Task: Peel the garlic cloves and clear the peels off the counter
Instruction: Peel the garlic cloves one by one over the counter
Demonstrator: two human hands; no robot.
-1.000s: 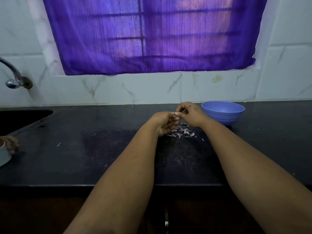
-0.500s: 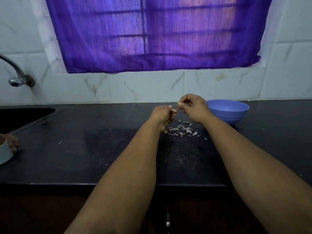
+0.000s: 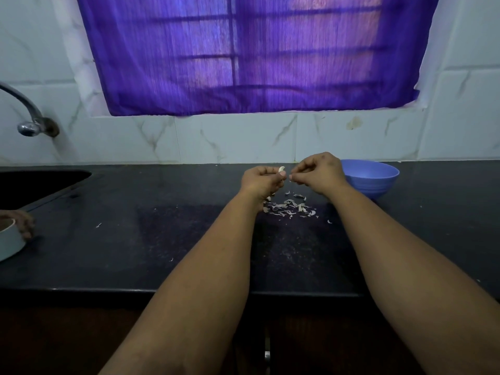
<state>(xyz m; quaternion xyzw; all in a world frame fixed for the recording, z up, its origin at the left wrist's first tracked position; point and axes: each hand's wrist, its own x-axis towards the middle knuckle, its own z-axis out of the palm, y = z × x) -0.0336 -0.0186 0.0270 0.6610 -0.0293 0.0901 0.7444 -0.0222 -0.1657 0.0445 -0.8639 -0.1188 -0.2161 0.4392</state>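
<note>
Left hand (image 3: 262,180) pinches garlic clove (image 3: 281,169); right hand (image 3: 319,173), at 3 o'clock, fingers curled, contents indiscernible. Peels (image 3: 290,207) partly hidden.

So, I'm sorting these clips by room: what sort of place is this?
Most likely a home kitchen: a dark counter with a sink under a wall tap, tiled wall behind, and garlic peels beside a blue bowl.

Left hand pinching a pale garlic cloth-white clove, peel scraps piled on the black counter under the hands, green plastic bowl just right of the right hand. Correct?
One error: the plastic bowl is blue, not green, as the head view shows. The rest holds: the left hand pinches the pale garlic clove, the peel scraps lie piled on the black counter under the hands, and the bowl sits just right of the right hand.
</note>
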